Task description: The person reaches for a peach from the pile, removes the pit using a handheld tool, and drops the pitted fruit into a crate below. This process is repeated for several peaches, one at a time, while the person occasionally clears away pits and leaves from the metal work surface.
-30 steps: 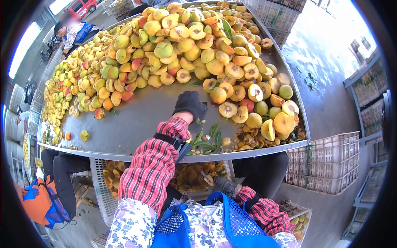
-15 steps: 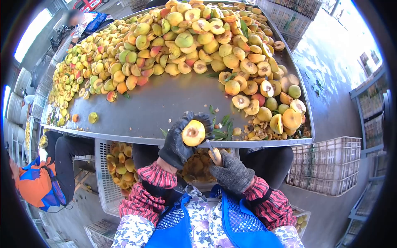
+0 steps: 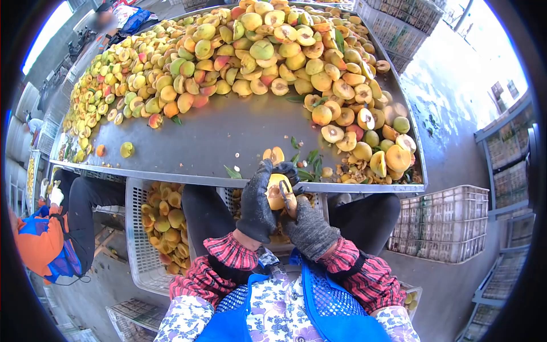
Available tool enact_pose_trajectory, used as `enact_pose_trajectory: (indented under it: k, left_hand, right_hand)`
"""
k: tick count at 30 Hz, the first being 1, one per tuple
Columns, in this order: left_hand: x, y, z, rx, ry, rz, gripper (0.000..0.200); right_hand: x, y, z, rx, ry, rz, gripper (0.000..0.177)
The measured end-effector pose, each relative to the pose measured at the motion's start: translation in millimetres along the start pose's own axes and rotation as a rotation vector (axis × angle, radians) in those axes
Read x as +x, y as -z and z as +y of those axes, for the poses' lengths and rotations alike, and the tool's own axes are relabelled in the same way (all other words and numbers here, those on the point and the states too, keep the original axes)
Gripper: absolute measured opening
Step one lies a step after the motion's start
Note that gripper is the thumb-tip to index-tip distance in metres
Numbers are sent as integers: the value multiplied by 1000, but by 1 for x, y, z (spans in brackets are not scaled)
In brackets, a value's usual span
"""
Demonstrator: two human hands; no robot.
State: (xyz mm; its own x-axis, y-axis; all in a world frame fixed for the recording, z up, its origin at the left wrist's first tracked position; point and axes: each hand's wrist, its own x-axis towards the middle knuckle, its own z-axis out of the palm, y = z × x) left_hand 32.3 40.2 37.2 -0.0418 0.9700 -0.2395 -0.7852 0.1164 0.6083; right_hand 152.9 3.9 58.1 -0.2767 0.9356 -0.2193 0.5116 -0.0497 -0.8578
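My left hand (image 3: 257, 202), in a black glove, is closed around a peach half (image 3: 276, 196) just in front of the table's near edge. My right hand (image 3: 311, 232) wears a grey knitted glove and grips a small pitting knife (image 3: 291, 208) by its short, light handle. The knife's dark, curved blade lies against the cut face of that half. Another peach half (image 3: 273, 154) shows just past my left fingertips, cut side towards me. Below my hands, a crate between my legs is mostly hidden.
Halved peaches (image 3: 250, 51) are heaped on the metal table (image 3: 228, 137), with leaves (image 3: 310, 165) and scraps near the front. A white crate of peach halves (image 3: 139, 245) stands left of my legs; another crate (image 3: 441, 222) is at right. A person in orange (image 3: 43, 245) sits at left.
The knife has come up onto the fruit, and my right hand has moved in against my left. The held half has tilted, and a second half now shows beyond my left fingers.
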Motion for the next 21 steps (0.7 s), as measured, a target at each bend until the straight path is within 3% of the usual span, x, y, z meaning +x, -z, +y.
enact_pose_trajectory:
  k: [5, 8, 11, 14, 16, 21]
  left_hand:
    - [-4, -8, 4, -27, 38, 9, 39]
    - [-6, -7, 3, 114, 10, 34, 40]
    - [-4, 2, 4, 228, -26, -68, 36]
    - [-1, 7, 13, 770, -226, -212, 31]
    - [5, 27, 10, 926, -285, -265, 29]
    - [11, 51, -6, 997, -368, -204, 24]
  right_hand:
    - [1, -2, -10, 32, -87, -74, 33]
    - [0, -3, -8, -21, -64, -94, 35]
    - [4, -4, 3, -68, -48, -168, 39]
    - [9, 1, 9, -135, -13, -250, 39]
    - [13, 3, 8, -198, -13, -300, 38]
    - [17, 1, 11, -208, -9, -331, 35]
